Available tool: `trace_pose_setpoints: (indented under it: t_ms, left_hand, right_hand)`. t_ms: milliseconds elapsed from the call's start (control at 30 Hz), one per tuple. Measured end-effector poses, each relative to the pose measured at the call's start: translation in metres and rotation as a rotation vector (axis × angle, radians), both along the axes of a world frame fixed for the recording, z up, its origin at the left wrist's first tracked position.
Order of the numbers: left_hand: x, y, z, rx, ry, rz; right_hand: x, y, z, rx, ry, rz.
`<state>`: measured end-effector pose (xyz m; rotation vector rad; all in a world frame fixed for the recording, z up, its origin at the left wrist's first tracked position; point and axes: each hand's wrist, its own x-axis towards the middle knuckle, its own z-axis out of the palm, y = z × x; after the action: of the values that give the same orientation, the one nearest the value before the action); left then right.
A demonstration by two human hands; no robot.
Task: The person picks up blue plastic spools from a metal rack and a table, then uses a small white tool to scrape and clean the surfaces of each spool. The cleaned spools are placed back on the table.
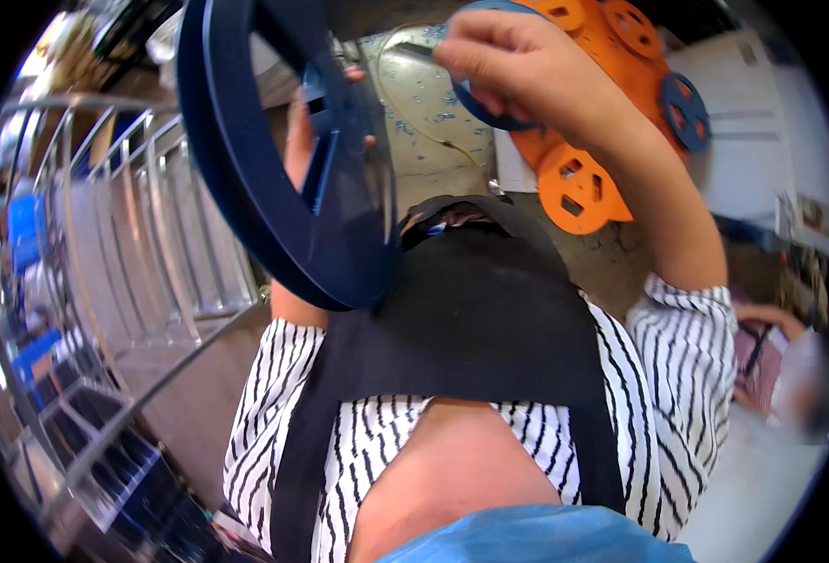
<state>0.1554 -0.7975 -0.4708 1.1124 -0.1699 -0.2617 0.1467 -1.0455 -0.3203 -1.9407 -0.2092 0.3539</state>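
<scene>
A large dark blue plastic reel [236, 159] stands tilted on edge at the upper left, close to my chest. Behind its spokes, partly hidden, my left hand [299, 136] grips it, and fingertips show near the hub. Up and to the right, my right hand [517, 70] is closed in a pinch on a thin dark strip [414, 51] pointing left toward the reel. What kind of strip it is, I cannot make out. Beneath the right hand lie several orange reels [578, 188] and a blue reel [684, 113].
A metal rack of bars [166, 206] stands on my left. Blue flakes are scattered over a pale surface ahead, crossed by a thin yellowish hose [424, 131]. White panels [747, 122] are at the far right. Another person [761, 366] is at the lower right.
</scene>
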Motion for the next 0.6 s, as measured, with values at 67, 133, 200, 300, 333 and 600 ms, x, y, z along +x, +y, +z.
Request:
trace_pose_setpoints:
  t_ms: [67,133,200,300,333,600]
  left_hand:
    - [0.017,-0.002,-0.013,0.077,-0.004,-0.001]
    - [0.027,-0.021,-0.022,0.514,-0.359,0.009]
    - [0.033,-0.054,-0.032,0.895,-0.644,-0.027]
    - [0.02,-0.099,-0.043,1.011,-0.754,-0.33]
    - [0.011,-0.133,-0.046,1.001,-0.689,-0.435]
    - [-0.043,-0.348,-0.156,1.114,-0.742,-1.041]
  right_hand:
    - [0.0,-0.053,-0.03,0.241,0.028,-0.285]
    - [-0.019,-0.121,-0.088,0.611,0.089,-0.548]
    - [-0.067,-0.178,-0.156,0.821,0.135,-0.979]
    - [-0.167,-0.2,-0.241,0.912,0.219,-1.595]
    - [-0.2,-0.21,-0.267,0.956,0.192,-1.587]
    - [-0.37,-0.226,-0.417,0.626,0.286,-2.051]
